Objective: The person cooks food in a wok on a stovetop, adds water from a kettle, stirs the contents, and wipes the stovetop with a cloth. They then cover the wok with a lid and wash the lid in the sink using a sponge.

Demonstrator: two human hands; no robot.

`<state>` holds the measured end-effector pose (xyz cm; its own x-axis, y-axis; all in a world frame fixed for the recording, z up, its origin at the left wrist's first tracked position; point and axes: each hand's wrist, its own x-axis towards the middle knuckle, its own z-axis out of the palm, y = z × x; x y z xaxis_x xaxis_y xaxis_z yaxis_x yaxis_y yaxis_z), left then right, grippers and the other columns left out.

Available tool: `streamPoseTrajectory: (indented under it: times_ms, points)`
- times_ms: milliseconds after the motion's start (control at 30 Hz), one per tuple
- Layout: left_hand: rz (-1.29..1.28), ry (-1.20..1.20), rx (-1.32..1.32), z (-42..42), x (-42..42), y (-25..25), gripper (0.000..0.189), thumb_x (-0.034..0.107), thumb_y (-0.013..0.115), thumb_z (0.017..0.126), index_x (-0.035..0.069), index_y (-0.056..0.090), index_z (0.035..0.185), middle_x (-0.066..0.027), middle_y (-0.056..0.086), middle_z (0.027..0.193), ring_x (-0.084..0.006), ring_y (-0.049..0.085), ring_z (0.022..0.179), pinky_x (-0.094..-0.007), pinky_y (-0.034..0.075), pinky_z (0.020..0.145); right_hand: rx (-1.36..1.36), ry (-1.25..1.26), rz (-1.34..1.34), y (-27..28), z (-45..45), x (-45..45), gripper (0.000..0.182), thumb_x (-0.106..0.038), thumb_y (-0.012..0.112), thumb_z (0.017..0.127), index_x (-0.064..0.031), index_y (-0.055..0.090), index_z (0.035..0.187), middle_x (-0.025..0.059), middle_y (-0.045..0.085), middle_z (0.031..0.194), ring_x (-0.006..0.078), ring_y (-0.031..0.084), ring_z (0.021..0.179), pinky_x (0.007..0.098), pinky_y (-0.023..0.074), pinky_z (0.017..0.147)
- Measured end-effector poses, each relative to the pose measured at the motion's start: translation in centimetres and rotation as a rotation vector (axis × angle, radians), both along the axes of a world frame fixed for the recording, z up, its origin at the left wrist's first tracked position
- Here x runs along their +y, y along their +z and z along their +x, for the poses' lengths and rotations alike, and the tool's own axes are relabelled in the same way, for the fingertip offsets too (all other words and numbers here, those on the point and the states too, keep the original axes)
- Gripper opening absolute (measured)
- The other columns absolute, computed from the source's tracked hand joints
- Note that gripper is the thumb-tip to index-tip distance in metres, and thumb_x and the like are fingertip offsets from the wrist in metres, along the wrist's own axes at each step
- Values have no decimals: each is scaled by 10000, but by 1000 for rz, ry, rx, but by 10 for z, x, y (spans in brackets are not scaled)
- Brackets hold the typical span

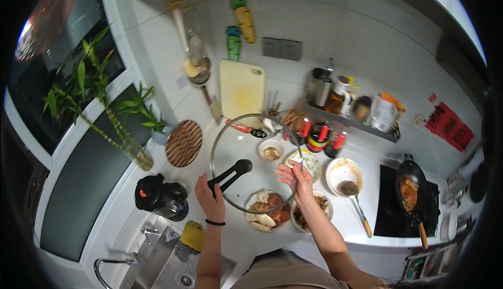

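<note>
A glass pan lid [255, 183] with a metal rim and a long black handle [232, 175] is held up over the counter. My left hand [210, 196] is at the outer end of that handle, thumb and fingers around it. My right hand [296, 179] holds the lid's right rim, thumb on one side and fingers seen on the other. Below the lid's lower edge is a plate of sliced foods [265, 222], and a bowl of dark food strips [324, 204] is partly hidden behind my right forearm. Through the glass a small bowl [270, 150] shows.
A white bowl [334, 175] with a slotted turner [355, 198] stands right, before a black cooktop [387, 206] bearing a pan of food [410, 183]. Sauce bottles [318, 137] line the wall. A black kettle [151, 194] and steel sink [165, 267] lie left.
</note>
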<state>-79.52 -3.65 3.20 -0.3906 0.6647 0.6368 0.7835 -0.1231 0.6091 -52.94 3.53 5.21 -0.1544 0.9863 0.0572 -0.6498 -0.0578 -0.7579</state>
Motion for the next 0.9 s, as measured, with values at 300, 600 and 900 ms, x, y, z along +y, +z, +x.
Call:
streamPoseTrajectory:
  times_ms: [300,600,900]
  points:
    - [-139,-582,432,219,-51,95,634,353,708,797,59,487,1312,-109,554,1116,-296,494,1100,-477,308,1028,105,-304,70,10,201,-149,355,-247,518,975,4,483,1223,273,600,1169,390,625,1050,436,569,816]
    - [-75,-1187,135,484,-117,90,522,94,771,709,48,599,1199,-121,534,882,-308,535,854,-396,430,770,-9,-760,78,27,402,-352,362,-272,475,998,-21,452,1258,217,588,1228,311,625,1080,362,546,819]
    - [-57,-1273,402,660,-81,113,479,212,761,725,86,622,1165,-140,593,932,-334,559,926,-412,447,813,-450,-1108,-130,22,539,-466,369,-222,461,994,-12,506,1294,104,637,1129,148,618,929,257,508,709]
